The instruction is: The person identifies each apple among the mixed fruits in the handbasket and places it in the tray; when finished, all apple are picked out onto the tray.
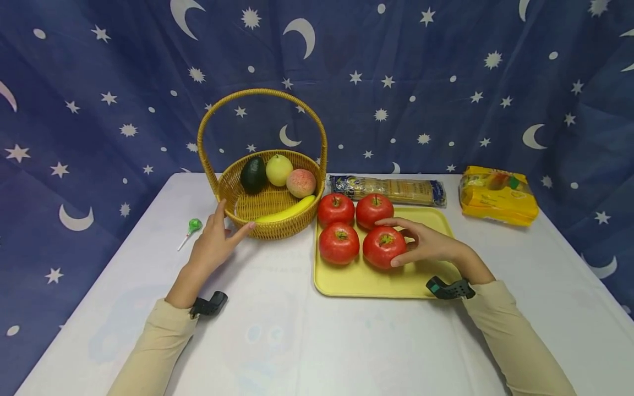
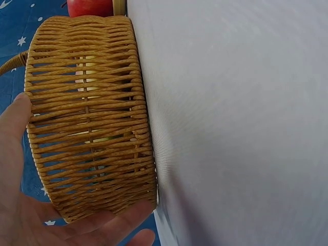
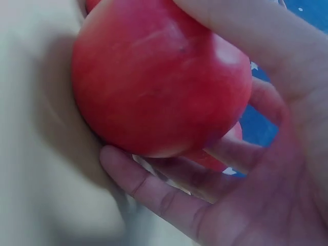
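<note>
The wicker basket (image 1: 269, 228) stands at the back left; an avocado (image 1: 253, 175), a yellow-green round fruit (image 1: 279, 169), a peach (image 1: 301, 183) and a banana (image 1: 287, 212) lie inside. My left hand (image 1: 214, 245) rests against its front left side, fingers spread and fairly straight, thumb tip at the rim (image 2: 29, 110). On the yellow tray (image 1: 356, 283) sit several red apples. My right hand (image 1: 428, 242) grips the front right apple (image 1: 382, 250), thumb at its front and fingers round its far side. In the right wrist view this apple (image 3: 159, 82) sits close over the tray.
Left of the basket lies a green lollipop (image 1: 195, 224). Behind the tray is a long pack of noodles (image 1: 391, 190). A yellow package (image 1: 497, 198) stands at the back right. A blue curtain (image 1: 396, 82) with moons and stars hangs behind the white table (image 1: 277, 341).
</note>
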Available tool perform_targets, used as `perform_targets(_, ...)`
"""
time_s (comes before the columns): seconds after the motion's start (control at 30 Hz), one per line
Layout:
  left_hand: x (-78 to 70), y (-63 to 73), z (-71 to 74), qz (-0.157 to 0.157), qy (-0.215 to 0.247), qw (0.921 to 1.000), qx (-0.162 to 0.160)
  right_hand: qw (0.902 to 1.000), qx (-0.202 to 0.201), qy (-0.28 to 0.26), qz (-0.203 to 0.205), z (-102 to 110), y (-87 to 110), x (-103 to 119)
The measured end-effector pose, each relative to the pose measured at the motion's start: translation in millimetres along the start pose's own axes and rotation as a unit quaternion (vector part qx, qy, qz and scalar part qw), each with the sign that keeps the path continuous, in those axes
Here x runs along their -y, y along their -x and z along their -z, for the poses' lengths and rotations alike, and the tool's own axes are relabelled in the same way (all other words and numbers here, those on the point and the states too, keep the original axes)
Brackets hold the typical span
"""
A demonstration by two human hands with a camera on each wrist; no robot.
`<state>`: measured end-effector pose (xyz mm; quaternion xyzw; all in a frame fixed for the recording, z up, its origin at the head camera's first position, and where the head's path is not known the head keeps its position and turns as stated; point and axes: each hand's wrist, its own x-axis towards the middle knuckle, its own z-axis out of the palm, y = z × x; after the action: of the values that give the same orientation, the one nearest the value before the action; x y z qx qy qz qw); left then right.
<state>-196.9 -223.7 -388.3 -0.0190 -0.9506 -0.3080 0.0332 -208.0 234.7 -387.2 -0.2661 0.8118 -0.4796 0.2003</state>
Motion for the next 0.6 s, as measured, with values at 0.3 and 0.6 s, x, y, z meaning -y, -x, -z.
perform_targets(0.3,4.7,2.5,0.0,0.002,-0.002,1.0,0.001,0.9998,-0.019,-0.003,0.009,-6.7,-3.8,-1.5)
perform_targets(0.6,4.4,4.8,0.1,-0.008,-0.011,0.9998,-0.012,0.9999,0.011,0.005,-0.011,-7.8,-1.7,-0.4)
